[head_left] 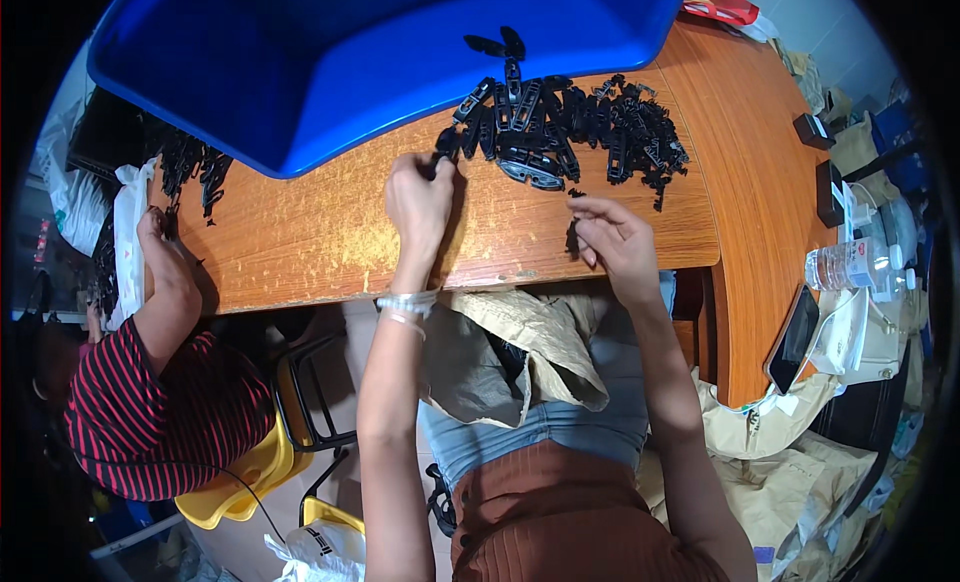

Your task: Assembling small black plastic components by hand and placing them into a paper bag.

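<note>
My left hand [418,204] is closed at the near left side of a heap of black plastic parts, its fingers pinching a black plastic part [447,142]. To the right, my right hand [618,244] hovers over the table's front edge. Its fingers are curled around small black jagged pieces [573,238], partly hidden by the fingers. Long black clip-like parts [525,107] lie heaped in front of the blue bin, some leaning against its rim. Smaller black pieces [645,132] spread out on the heap's right side.
A large blue bin [480,42] stands at the back of the wooden table [300,237]. On the left, a co-worker's arm [170,272] reaches to another black pile [190,172]. An open paper sack [530,332] rests at my lap. A phone [793,337] and water bottle [840,265] are at right.
</note>
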Action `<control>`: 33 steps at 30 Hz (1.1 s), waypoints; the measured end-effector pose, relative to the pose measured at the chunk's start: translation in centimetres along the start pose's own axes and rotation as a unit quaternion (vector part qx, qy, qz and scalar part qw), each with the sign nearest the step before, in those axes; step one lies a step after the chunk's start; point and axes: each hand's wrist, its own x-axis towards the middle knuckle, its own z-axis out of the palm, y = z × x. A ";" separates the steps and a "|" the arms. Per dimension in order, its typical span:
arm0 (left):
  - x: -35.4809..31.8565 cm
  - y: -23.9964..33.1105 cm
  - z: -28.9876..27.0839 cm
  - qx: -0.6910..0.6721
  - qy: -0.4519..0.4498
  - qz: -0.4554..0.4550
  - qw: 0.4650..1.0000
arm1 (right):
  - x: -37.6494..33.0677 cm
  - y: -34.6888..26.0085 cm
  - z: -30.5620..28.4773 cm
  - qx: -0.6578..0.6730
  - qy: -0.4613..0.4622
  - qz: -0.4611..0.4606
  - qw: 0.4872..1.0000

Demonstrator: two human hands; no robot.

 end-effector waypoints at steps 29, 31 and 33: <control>-12.1 5.6 -6.2 -0.532 -0.315 -0.086 0.781 | -5.5 -3.7 3.5 -0.216 0.069 -0.163 0.960; -12.2 5.6 -6.0 -0.537 -0.316 -0.100 0.776 | -5.6 -3.6 3.3 -0.310 0.078 -0.195 0.927; -12.3 5.8 -5.8 -0.553 -0.287 -0.118 0.773 | -5.4 -3.4 3.0 -0.344 0.067 -0.240 0.905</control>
